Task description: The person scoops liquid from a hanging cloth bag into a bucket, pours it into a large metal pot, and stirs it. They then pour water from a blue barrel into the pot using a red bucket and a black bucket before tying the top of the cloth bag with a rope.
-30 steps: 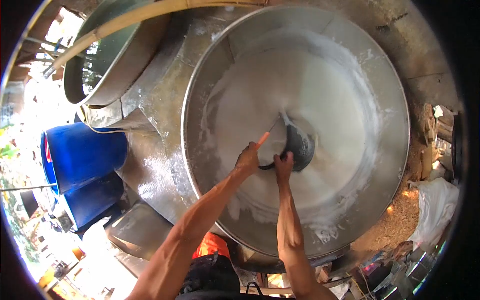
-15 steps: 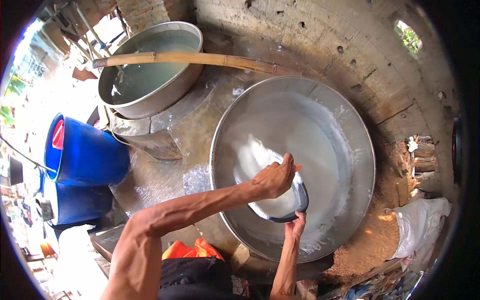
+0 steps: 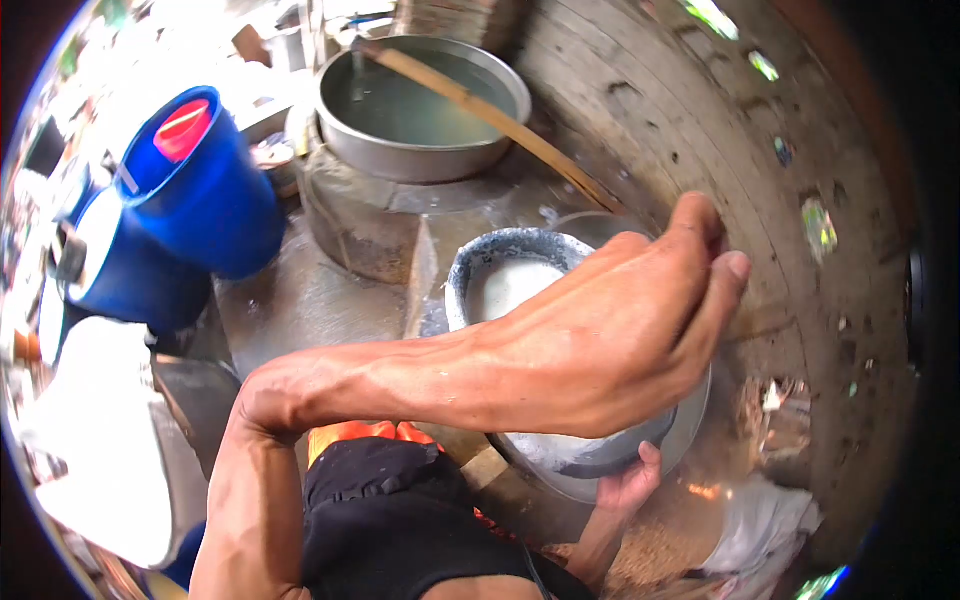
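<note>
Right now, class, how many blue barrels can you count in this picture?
2. One blue barrel stands at upper left, something red in its mouth; the second barrel sits just below and left of it. Others may be hidden in the glare at the left edge.

Overexposed left daylight, fisheye-warped edges

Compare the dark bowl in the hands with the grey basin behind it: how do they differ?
The dark bowl holds white liquid; the grey basin holds clear greenish water. The bowl is held up, the right hand under it; the basin sits on a ledge, a bamboo pole across it. Both are round and open.
</note>
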`<action>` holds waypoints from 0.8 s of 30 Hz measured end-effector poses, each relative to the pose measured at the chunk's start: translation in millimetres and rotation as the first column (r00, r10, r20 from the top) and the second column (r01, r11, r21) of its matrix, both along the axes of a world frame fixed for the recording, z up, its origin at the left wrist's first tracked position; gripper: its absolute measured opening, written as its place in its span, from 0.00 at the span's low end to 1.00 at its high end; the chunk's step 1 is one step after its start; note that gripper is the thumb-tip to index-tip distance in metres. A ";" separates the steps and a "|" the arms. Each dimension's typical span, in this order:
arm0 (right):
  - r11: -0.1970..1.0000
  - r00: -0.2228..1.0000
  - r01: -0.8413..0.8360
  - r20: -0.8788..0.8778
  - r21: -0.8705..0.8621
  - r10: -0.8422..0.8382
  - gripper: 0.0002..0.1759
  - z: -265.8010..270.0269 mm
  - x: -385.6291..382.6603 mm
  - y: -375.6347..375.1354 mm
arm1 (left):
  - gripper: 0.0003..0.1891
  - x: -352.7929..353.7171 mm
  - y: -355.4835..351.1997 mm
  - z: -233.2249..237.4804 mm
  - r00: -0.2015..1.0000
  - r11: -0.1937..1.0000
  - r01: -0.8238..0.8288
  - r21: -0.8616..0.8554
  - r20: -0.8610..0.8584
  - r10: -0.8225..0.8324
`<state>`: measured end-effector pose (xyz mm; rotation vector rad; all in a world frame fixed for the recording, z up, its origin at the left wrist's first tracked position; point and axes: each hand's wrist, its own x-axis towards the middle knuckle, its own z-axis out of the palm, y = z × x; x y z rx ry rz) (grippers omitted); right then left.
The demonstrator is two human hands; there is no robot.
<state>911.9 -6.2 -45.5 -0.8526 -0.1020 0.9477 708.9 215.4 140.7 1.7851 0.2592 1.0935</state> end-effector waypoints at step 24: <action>0.264 0.229 -0.960 0.283 -0.093 0.931 0.22 -14.2 -587.4 202.4 | 0.17 -607.2 -109.7 -42.9 0.289 0.274 -0.941 -0.200 -0.052 0.956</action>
